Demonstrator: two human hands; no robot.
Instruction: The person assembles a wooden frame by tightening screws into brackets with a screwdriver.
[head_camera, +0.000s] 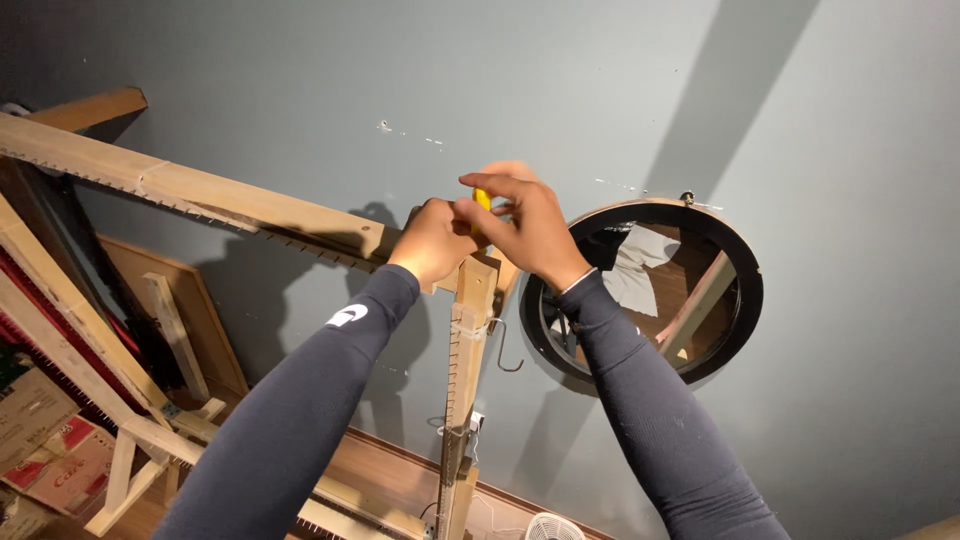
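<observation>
Dark sleeves fill the lower foreground, both forearms reaching up toward the corner of a wooden frame (250, 205), which serves as landmark. Far left of that corner, cardboard boxes (45, 445) with red print sit low, below the frame's slanted side rail. Frame's top beam runs from upper left down to the corner, a row of small pegs along its underside. Left sleeve carries a small white mark (346, 316) near the wrist. Left hand (433, 240) sits at the corner joint, fingers curled shut against the end of the top beam; what lies inside the curl cannot be told. Right hand (525, 225) is just right of it, touching or nearly touching the left, fingers pinched together on a small yellow object (483, 198); only a sliver of yellow shows between the fingers, directly above the corner. Upright post (468, 345) drops from the corner, also pegged along one edge, with pale string tied around it. Metal hook (507, 350) hangs just right of the post, below the right wrist. Round black-rimmed mirror (748, 290) hangs on the grey wall right of the corner, partly behind the right forearm. White fan (553, 527) sits at bottom edge, below the post.
</observation>
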